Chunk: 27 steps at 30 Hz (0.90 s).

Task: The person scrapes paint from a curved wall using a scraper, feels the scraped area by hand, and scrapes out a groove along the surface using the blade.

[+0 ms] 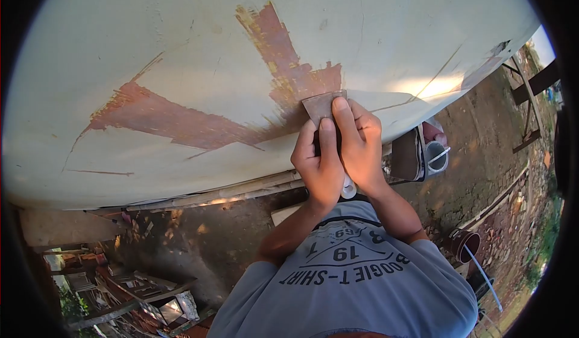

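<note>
Both my hands are wrapped round a scraper (319, 107) with a wide flat metal blade. My left hand (319, 166) is closed on it from the left, thumb up against the base of the blade. From the other side my right hand (363, 148) grips it, its thumb pressed on the blade near the right corner. The pale handle end pokes out below my palms, while most of the handle is hidden. The blade's edge meets a pale, curved painted surface (199, 48) at a reddish-brown bare patch (289, 75) with ragged yellowish edges.
Another reddish-brown patch (175, 119) stretches to the left. Beneath the surface's lower edge is dirt ground (205, 241). To the right stand a bucket (436, 157) and a brown container (464, 244) with a blue stick. Wooden scraps (129, 296) are piled at lower left.
</note>
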Each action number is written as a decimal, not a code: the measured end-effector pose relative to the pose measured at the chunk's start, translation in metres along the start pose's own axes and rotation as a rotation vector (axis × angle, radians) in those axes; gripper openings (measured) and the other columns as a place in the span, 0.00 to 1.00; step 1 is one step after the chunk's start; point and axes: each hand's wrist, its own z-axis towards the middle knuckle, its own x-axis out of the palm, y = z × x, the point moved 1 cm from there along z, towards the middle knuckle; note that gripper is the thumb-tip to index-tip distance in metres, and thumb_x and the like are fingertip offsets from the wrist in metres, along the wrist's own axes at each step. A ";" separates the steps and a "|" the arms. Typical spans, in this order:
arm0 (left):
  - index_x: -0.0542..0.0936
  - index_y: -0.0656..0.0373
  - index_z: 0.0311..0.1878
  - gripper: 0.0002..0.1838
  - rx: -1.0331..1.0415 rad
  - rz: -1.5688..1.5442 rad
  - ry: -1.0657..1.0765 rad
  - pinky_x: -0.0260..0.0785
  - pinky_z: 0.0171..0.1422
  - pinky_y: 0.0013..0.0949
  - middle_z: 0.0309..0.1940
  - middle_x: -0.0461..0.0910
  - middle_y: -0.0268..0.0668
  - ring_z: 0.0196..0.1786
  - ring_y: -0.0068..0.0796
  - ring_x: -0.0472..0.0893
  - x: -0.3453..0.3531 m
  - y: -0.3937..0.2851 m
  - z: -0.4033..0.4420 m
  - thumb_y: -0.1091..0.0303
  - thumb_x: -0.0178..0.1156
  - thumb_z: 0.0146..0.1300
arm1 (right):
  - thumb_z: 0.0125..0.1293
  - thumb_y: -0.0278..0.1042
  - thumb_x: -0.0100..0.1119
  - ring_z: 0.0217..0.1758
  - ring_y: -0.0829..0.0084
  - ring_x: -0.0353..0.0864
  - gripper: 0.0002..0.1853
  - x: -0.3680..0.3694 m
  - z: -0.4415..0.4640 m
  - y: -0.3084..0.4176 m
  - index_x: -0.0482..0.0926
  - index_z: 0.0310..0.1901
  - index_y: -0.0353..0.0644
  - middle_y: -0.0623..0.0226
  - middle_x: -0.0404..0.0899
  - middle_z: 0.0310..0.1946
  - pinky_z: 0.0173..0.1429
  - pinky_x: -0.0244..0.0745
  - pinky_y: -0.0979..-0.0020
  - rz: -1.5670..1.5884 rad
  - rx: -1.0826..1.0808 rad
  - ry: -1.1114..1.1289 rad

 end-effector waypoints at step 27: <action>0.78 0.65 0.39 0.12 0.087 -0.007 -0.026 0.63 0.36 0.22 0.30 0.76 0.26 0.34 0.11 0.68 0.008 -0.017 0.014 0.66 0.51 0.77 | 0.77 0.37 0.52 0.26 0.89 0.61 0.19 0.004 0.003 0.005 0.73 0.27 0.36 0.79 0.67 0.20 0.27 0.59 0.78 0.049 -0.043 -0.062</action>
